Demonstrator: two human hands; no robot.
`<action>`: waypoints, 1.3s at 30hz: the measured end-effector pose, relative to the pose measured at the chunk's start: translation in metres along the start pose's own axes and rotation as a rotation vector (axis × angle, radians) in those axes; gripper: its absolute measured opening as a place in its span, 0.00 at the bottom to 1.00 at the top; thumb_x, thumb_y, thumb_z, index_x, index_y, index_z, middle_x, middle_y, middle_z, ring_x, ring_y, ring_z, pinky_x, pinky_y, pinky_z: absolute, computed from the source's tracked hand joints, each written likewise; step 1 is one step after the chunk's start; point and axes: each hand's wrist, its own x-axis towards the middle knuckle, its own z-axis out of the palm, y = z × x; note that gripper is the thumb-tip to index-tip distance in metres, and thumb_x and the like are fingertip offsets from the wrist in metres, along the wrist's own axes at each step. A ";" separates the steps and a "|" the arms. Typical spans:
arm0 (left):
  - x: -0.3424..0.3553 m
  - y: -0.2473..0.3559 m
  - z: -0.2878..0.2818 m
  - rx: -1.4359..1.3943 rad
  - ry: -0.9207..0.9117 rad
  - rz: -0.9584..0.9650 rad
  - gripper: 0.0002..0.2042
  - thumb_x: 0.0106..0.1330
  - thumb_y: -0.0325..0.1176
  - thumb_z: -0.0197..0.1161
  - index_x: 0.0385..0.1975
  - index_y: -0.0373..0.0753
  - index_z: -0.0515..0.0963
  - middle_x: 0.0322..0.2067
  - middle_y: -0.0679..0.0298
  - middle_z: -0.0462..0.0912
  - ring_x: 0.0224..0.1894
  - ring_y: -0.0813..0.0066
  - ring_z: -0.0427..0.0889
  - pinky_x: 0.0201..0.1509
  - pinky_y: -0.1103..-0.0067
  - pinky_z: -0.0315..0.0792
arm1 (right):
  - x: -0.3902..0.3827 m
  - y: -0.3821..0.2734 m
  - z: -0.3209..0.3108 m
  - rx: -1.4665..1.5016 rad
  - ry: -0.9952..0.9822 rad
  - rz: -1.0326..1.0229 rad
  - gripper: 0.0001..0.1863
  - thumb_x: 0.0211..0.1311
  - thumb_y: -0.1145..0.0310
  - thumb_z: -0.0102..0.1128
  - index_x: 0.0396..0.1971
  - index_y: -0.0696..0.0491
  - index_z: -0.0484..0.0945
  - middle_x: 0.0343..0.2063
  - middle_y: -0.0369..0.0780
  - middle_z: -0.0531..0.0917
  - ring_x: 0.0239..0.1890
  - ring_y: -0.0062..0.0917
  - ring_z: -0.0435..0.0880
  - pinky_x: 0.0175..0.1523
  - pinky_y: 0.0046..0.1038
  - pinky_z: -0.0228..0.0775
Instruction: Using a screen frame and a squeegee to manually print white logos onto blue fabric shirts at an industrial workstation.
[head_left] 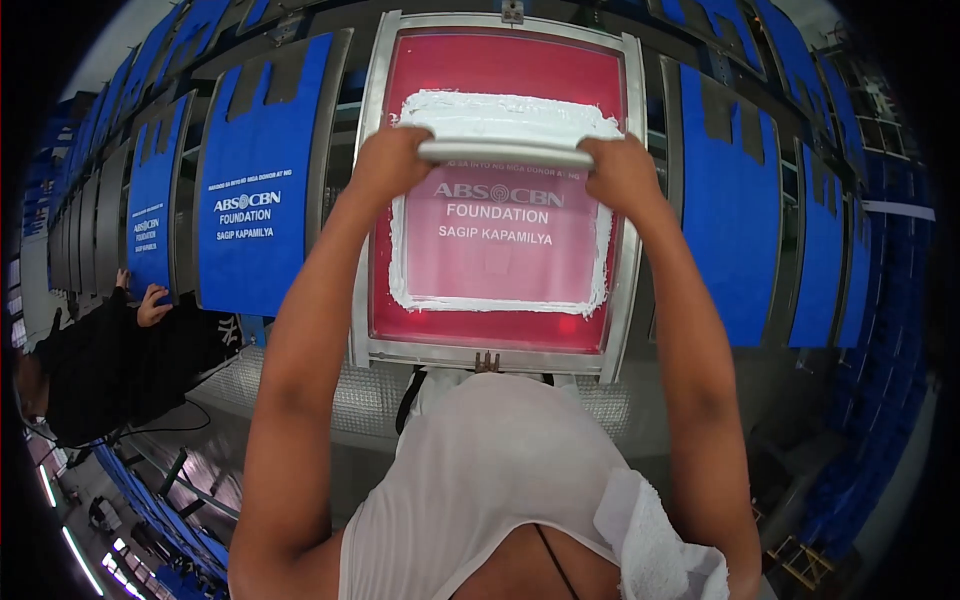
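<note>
Both my hands grip a long white squeegee [505, 153], one at each end. My left hand [397, 162] is closed round its left end, and my right hand [622, 174] round its right end. The squeegee lies crosswise over a screen-printing frame [430, 352] with a metal rim and red mesh [500, 62]. Thick white ink [500, 112] is banked beyond the squeegee and runs in a ragged border down both sides and along the near edge. Between the squeegee and that near border, the mesh looks pale pink, with white lettering and a round emblem showing.
Blue fabric pieces with cut-out tops lie on dark boards: a printed one [250, 255] to the left, a plain one [730, 230] to the right, several more beyond. At far left, a person in black [150, 355] touches a printed piece. A white towel [665, 545] hangs at my chest.
</note>
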 end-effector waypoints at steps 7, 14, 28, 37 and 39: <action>-0.231 0.022 0.054 -0.022 0.000 0.181 0.22 0.31 0.23 0.68 0.34 0.38 0.76 0.35 0.59 0.78 0.40 0.59 0.75 0.49 0.67 0.65 | -0.212 -0.082 0.050 0.200 -0.037 0.005 0.22 0.31 0.80 0.59 0.35 0.52 0.77 0.32 0.40 0.81 0.40 0.33 0.79 0.65 0.48 0.54; -0.085 0.005 0.034 -0.008 0.118 0.146 0.13 0.38 0.24 0.65 0.29 0.38 0.81 0.24 0.55 0.80 0.31 0.55 0.79 0.40 0.65 0.71 | -0.088 -0.030 0.048 0.113 0.088 0.024 0.22 0.31 0.79 0.61 0.36 0.50 0.80 0.29 0.42 0.82 0.37 0.37 0.78 0.51 0.38 0.68; -0.212 0.015 0.033 -0.083 -0.038 0.218 0.19 0.35 0.23 0.68 0.34 0.37 0.78 0.34 0.57 0.79 0.39 0.57 0.76 0.47 0.66 0.67 | -0.200 -0.076 0.037 0.173 -0.117 0.015 0.24 0.32 0.79 0.61 0.39 0.50 0.78 0.33 0.39 0.81 0.41 0.33 0.78 0.64 0.44 0.56; -0.052 -0.006 0.024 0.026 0.073 0.097 0.13 0.40 0.28 0.67 0.30 0.40 0.82 0.25 0.54 0.81 0.32 0.54 0.80 0.41 0.65 0.73 | -0.052 -0.024 0.033 0.021 -0.016 0.033 0.17 0.35 0.74 0.61 0.32 0.49 0.79 0.26 0.42 0.82 0.35 0.35 0.81 0.53 0.39 0.65; -0.003 -0.016 0.013 0.067 0.109 0.135 0.12 0.43 0.32 0.67 0.31 0.43 0.82 0.25 0.54 0.82 0.31 0.56 0.82 0.38 0.66 0.75 | -0.004 -0.007 0.025 -0.062 0.030 0.007 0.14 0.37 0.71 0.61 0.31 0.48 0.80 0.26 0.43 0.83 0.31 0.38 0.81 0.42 0.38 0.71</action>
